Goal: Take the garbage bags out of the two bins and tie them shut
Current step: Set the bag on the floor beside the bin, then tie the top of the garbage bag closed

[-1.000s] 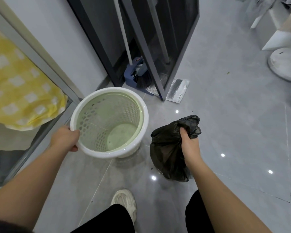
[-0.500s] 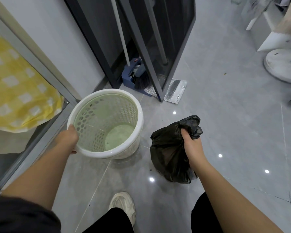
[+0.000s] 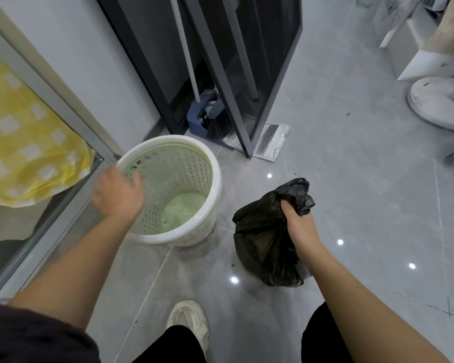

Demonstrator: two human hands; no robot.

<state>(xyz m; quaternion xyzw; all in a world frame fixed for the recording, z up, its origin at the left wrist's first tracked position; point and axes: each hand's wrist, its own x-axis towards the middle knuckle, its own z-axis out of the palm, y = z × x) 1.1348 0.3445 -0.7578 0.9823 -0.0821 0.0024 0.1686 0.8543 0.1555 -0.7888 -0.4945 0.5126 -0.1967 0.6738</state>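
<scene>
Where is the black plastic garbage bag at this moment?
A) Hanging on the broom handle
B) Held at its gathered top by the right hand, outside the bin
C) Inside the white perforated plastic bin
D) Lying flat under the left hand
B: the right hand grips the gathered neck of the black plastic garbage bag, beside the empty white perforated plastic bin.

left hand (image 3: 117, 193) motion-blurred, covering bin (image 3: 194, 153) rim, fan base (image 3: 440, 103) cut off by right edge
</scene>
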